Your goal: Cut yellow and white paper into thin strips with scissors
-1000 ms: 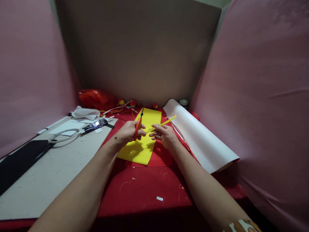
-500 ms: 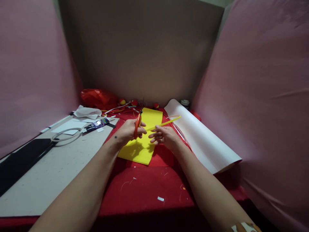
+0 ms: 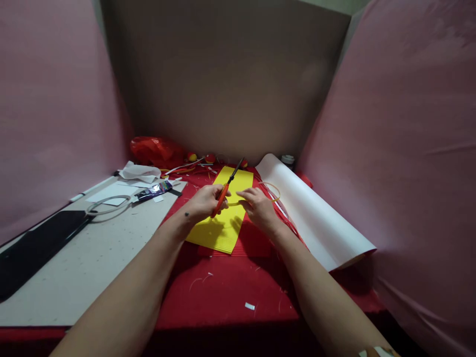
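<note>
My left hand is closed around red-handled scissors, whose dark blades point up and to the right. Between my two hands runs a narrow yellow corrugated paper strip, its left end at my left fingers. My right hand pinches this strip, and its free part curls out in a loop past the fingers on the right. Below both hands lies a yellow corrugated sheet, partly over a red corrugated sheet.
At left, a pale board carries a dark flat piece, a ring and a patterned packet. A white paper roll lies at right. Behind are a red plastic bag and red-yellow balls.
The scissors have tilted to the right in my left hand. My right hand has turned over the strip, and the strip's free end has gone from straight to curled. The view has shifted slightly.
</note>
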### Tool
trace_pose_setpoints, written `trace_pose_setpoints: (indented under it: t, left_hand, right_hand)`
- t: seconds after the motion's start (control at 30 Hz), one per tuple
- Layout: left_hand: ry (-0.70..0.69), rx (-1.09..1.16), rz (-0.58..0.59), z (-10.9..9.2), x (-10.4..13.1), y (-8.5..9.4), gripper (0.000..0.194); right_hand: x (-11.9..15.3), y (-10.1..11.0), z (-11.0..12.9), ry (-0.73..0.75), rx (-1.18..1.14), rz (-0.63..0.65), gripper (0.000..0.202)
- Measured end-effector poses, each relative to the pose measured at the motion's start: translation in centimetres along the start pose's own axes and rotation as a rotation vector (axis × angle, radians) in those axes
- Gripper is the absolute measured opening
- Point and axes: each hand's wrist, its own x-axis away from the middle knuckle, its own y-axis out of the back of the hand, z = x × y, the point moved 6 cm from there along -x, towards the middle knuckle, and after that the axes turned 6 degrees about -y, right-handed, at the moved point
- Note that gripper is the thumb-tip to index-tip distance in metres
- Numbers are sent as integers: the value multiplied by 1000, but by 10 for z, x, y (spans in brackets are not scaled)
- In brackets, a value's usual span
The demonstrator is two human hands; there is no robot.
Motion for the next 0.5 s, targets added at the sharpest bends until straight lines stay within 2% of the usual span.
trace_pose_setpoints:
  t: [0.1,0.17,0.23,0.3,0.4,0.43,0.5]
  left_hand:
    - [-49,57,-11,-6,1,-1,25]
    - [-89,112,-58,-11,2,1,26]
    - [-128,166,-121,-16,4,4,26]
    - [-170,219,-165,-21,7,6,27]
    - [-281,248,-166,-33,13,4,31]
    - [-320,239,-157,-38,15,3,33]
    - [-364,201,-156,-44,18,1,39]
  right_hand:
    - [2,-12,-3,17,105,103,10]
    - [2,-4,-2,15,60,38,11]
    - [2,19,4,7,-63,-148,10]
    - [6,53,14,-7,-248,-413,11]
    - [20,100,34,21,-517,-782,9]
    - [23,110,41,35,-584,-850,9]
    - [24,119,48,11,-719,-881,8]
